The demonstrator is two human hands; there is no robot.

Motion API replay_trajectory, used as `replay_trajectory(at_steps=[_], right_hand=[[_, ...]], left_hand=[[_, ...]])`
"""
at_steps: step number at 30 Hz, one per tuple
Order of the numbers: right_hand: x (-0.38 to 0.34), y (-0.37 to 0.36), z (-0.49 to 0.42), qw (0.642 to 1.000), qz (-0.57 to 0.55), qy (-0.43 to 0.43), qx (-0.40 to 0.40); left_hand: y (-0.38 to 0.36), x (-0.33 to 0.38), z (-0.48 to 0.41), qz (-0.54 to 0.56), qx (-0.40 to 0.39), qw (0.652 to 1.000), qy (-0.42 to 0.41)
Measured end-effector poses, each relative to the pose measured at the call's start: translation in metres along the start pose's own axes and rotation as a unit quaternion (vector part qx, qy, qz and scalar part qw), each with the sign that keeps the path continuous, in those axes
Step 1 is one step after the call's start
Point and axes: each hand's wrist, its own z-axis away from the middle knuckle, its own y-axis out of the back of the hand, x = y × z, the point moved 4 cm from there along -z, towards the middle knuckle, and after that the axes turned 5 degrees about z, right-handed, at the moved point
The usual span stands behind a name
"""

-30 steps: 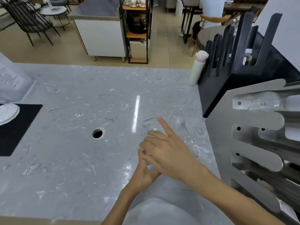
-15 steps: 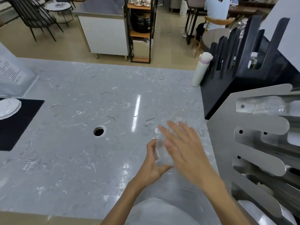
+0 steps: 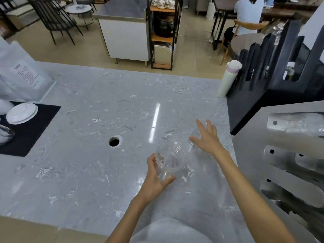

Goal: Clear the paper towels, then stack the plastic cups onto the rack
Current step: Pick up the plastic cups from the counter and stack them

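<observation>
The left hand (image 3: pixel 156 174) is gripping a clear cup (image 3: pixel 170 162) over the table (image 3: pixel 87 172), while the right hand (image 3: pixel 206 137), having let go, is reaching open-fingered for another cup (image 3: pixel 195 135) just beyond it, beside the rack (image 3: pixel 280 155).

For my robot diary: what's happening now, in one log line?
left hand: holds clear cup | right hand: open, reaching second cup | rack: right
</observation>
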Motion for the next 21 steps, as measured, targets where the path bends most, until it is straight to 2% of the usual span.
replay_trajectory(at_steps=[1,4,5,8,10,12,14,18,21], right_hand=[[0.005,-0.003,-0.007,0.999,-0.030,0.009,0.012],[0.016,-0.005,-0.007,0.991,-0.065,0.024,0.116],[0.019,-0.006,-0.005,0.990,-0.062,0.016,0.126],[0.023,-0.012,0.005,0.995,-0.052,0.012,0.083],[0.021,-0.008,0.018,0.993,-0.074,0.020,0.093],[0.010,0.003,0.038,0.983,-0.103,0.061,0.141],[-0.009,0.013,0.064,0.972,-0.111,0.133,0.156],[-0.049,0.024,0.106,0.952,0.060,0.281,0.109],[-0.067,0.036,0.117,0.958,0.075,0.262,0.093]], left_hand=[[0.002,-0.002,0.000,-0.001,0.002,1.000,0.007],[0.004,-0.005,0.000,-0.004,0.008,1.000,0.024],[0.005,-0.007,0.000,-0.008,0.011,1.000,0.027],[0.005,-0.009,0.001,-0.020,0.010,0.999,0.034],[0.005,-0.010,0.001,-0.035,-0.002,0.999,0.031],[0.003,-0.010,-0.001,-0.048,-0.016,0.998,0.029],[0.000,-0.007,-0.001,-0.063,-0.029,0.997,0.018],[-0.002,0.005,-0.004,-0.094,-0.053,0.994,-0.014],[-0.004,0.010,-0.002,-0.097,-0.076,0.992,-0.018]])
